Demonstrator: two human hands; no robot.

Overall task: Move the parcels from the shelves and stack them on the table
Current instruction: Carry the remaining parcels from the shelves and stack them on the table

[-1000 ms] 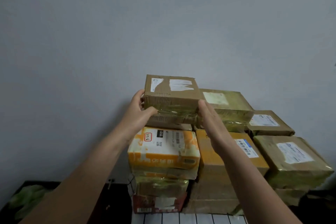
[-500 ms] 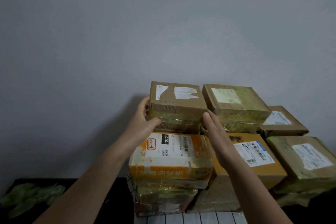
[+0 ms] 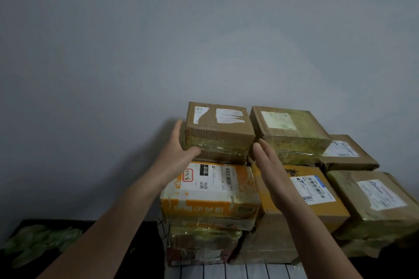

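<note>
A brown cardboard parcel with torn white labels sits on top of the stack, on a thin flat box. Below them lies an orange and white parcel. My left hand rests against the top parcel's left side, fingers straight up and thumb along its lower front edge. A little off that parcel's right side is my right hand, flat with straight fingers and holding nothing.
A tape-wrapped parcel sits right beside the top one. A yellow box, a brown parcel and a large taped parcel fill the right. Green leafy things lie on a dark surface at left. A grey wall stands behind.
The top parcel has come down onto the stack next to the taped parcel. My right hand has come off its right side; my left hand stays on it.
</note>
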